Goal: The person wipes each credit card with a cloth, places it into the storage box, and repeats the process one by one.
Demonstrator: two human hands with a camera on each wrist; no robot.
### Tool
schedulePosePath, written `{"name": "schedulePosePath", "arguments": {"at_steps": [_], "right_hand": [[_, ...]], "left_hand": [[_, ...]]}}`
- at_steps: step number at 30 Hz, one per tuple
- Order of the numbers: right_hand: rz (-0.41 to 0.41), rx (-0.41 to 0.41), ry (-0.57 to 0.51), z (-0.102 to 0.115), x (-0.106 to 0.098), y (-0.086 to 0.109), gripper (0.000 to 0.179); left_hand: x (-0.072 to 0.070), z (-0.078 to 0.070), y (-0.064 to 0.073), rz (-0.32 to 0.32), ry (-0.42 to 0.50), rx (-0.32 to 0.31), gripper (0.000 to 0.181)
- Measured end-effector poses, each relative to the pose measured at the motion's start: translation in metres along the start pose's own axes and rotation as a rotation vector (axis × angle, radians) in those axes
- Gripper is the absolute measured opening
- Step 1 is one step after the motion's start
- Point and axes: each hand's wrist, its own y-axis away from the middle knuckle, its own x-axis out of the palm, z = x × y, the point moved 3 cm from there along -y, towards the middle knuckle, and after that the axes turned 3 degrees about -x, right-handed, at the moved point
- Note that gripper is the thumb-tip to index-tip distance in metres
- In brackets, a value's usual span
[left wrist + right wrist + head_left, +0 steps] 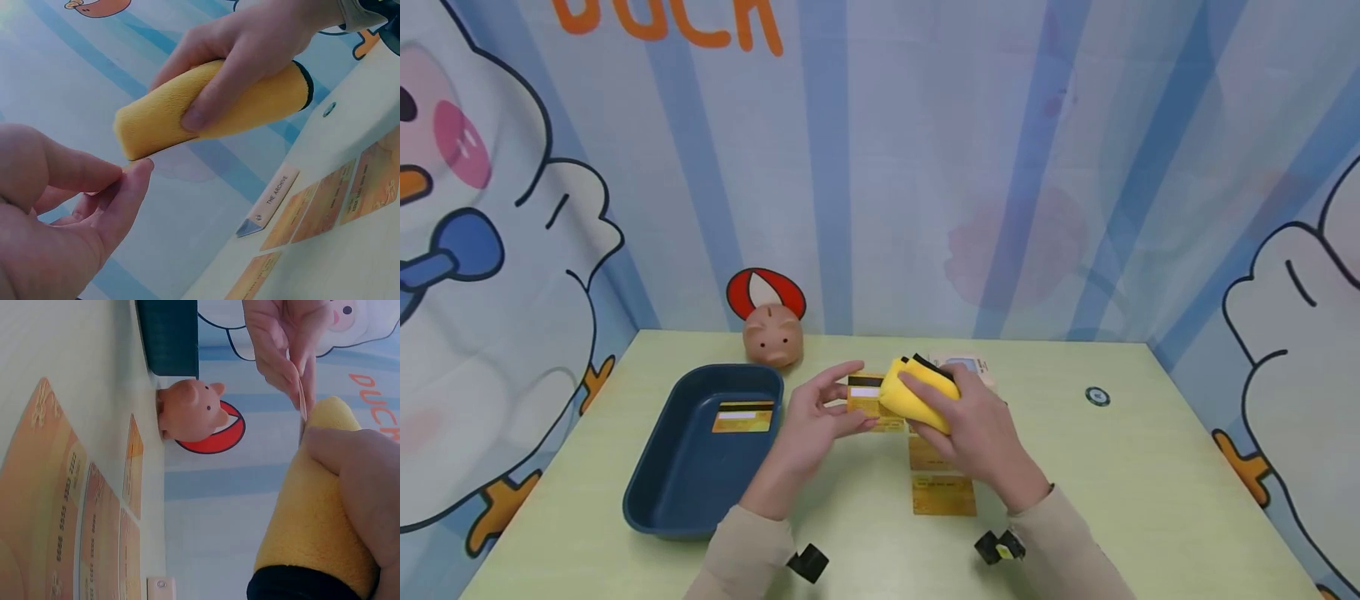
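The left hand (812, 414) pinches a card (863, 402), seemingly steadying it. The right hand (976, 423) grips a cloth (914, 406) against it.

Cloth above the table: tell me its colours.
The cloth is yellow, black-edged; best seen in the left wrist view.

Blue-striped curtain (895, 167) behind pale table (1060, 483)

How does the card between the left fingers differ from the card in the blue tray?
The held card is raised, pinched by the left hand; the tray card lies untouched in the blue tray. In the head view, the yellow cloth partly hides the held card; the tray card is unobstructed. Both are golden with a black stripe.
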Motion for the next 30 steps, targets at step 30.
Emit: {"name": "schedulePosePath", "arguments": {"at_steps": [30], "right_hand": [[-0.007, 0.121, -0.077, -0.022, -0.012, 0.001, 0.064]], "left_hand": [[-0.16, -0.069, 0.007, -0.228, -0.741, -0.111, 0.064]]}}
